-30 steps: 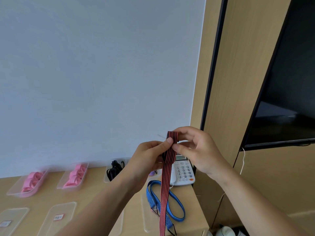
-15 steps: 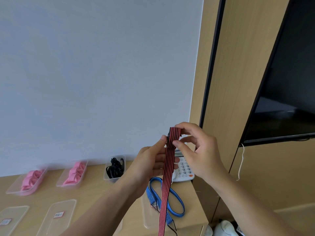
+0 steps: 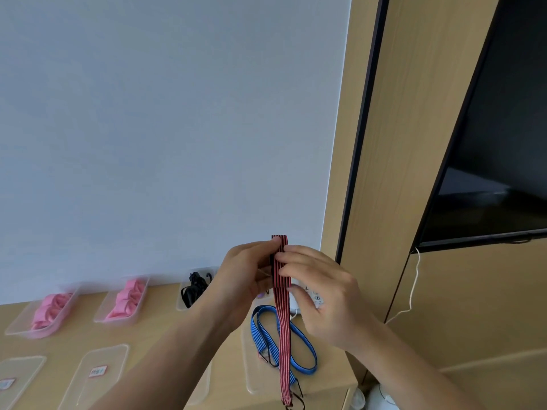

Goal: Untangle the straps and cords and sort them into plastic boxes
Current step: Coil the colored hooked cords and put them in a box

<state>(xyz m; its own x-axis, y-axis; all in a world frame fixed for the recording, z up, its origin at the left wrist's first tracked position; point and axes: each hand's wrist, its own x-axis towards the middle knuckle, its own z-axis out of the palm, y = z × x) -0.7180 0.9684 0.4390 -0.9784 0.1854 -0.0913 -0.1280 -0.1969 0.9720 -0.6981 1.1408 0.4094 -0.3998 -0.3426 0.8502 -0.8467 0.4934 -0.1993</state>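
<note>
A red-and-black striped strap point(image 3: 282, 321) hangs straight down in front of me, folded over at its top, with a dark hook at its lower end. My left hand point(image 3: 245, 276) grips the folded top from the left, thumb against the strap. My right hand point(image 3: 319, 294) pinches the strap from the right, just below the fold. Under the hands a blue striped strap point(image 3: 299, 344) lies looped on a clear plastic lid point(image 3: 254, 383) on the wooden table point(image 3: 159, 329).
Two clear boxes with pink straps point(image 3: 48, 312) point(image 3: 127, 298) and one with black cord point(image 3: 194, 287) stand along the wall. Labelled clear lids point(image 3: 94, 377) lie in front. A white telephone point(image 3: 307, 300) sits behind my right hand. A dark screen point(image 3: 497, 143) hangs at right.
The strap's hanging part has become shorter, so its hooked end is now in view. My hands stay at the folded top, the fingers shifted along the strap.
</note>
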